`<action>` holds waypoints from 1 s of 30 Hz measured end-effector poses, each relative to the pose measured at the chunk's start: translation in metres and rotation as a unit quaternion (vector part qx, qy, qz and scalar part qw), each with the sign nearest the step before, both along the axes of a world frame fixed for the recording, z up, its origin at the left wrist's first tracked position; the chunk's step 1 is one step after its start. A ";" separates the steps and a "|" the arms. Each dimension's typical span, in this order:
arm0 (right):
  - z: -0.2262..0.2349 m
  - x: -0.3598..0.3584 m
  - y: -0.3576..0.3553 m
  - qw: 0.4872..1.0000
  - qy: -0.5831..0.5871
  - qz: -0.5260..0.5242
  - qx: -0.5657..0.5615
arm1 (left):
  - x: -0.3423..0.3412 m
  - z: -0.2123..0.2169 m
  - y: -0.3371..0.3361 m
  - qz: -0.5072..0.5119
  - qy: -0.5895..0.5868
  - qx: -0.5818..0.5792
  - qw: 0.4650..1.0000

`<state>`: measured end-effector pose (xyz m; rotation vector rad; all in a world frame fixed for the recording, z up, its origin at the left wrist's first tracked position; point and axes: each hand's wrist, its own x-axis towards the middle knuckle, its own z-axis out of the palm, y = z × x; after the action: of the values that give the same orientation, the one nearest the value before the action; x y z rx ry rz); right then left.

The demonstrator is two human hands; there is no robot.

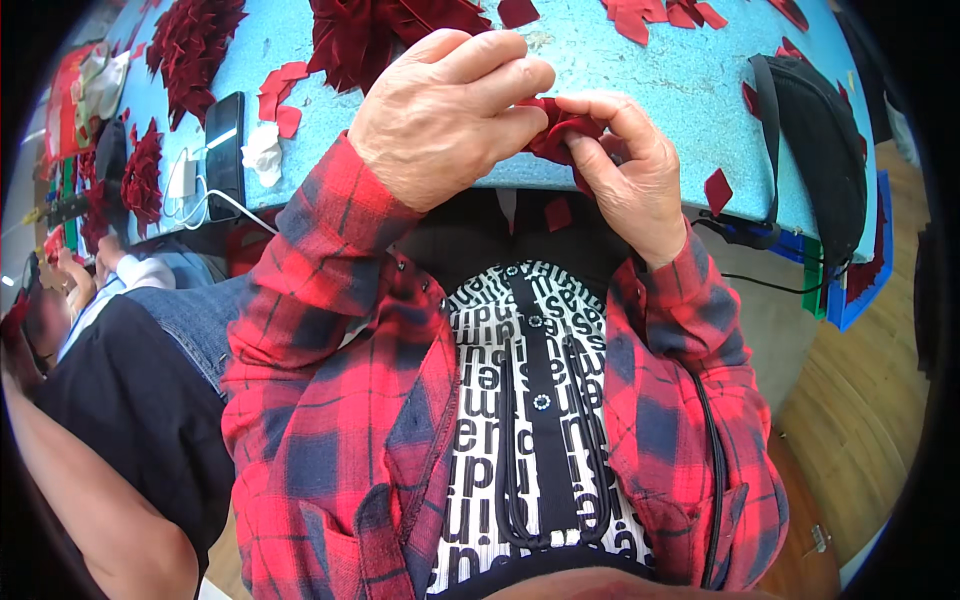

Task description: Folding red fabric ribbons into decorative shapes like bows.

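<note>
At the near edge of the blue table (pixel 600 70), a dark red felt piece (pixel 560 130) is held between both hands. The left hand (pixel 445 115) is curled, with its fingers closed together over the left end of the piece. The right hand (pixel 635 175) is placed just beside it, with thumb and forefinger pinched on the right end. Both wrists are covered by red plaid sleeves (pixel 330 260).

Finished red felt flowers (pixel 385 35) are laid behind the hands, and loose red scraps (pixel 280 95) are scattered to the left. A black phone (pixel 225 150) with a white cable (pixel 215 200) is set at the left. A black bag (pixel 815 140) is placed at the table's right end.
</note>
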<state>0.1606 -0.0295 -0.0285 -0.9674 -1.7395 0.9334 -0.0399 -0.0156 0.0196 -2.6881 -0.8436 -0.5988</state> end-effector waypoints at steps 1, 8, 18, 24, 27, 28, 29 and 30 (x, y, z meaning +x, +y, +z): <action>0.002 0.000 0.000 1.000 -0.001 -0.014 -0.014 | 0.002 0.002 -0.001 0.002 0.007 0.017 1.000; 0.010 0.005 0.001 0.998 0.000 -0.044 -0.042 | 0.010 0.012 -0.004 -0.041 0.040 0.057 0.997; 0.019 0.002 0.001 0.996 -0.018 -0.065 0.062 | 0.015 0.000 -0.015 0.022 -0.121 -0.064 0.990; 0.023 -0.001 -0.001 0.996 -0.016 -0.057 0.068 | 0.014 -0.002 -0.019 0.045 -0.131 -0.045 0.989; 0.024 -0.002 -0.001 0.986 -0.050 -0.070 0.144 | 0.014 0.007 -0.024 0.076 -0.181 -0.122 0.973; 0.025 -0.002 -0.001 0.986 -0.050 -0.069 0.144 | 0.014 0.009 -0.026 0.076 -0.182 -0.122 0.973; 0.025 -0.003 -0.001 0.984 -0.048 -0.070 0.158 | 0.015 0.011 -0.028 0.097 -0.216 -0.179 0.955; 0.025 -0.003 -0.002 0.981 -0.045 -0.072 0.172 | 0.015 0.013 -0.030 0.116 -0.249 -0.235 0.932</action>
<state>0.1574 -0.0312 -0.0033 -0.9018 -1.8047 0.4817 -0.0249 -0.0460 0.0323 -2.8026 -1.5932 -1.1771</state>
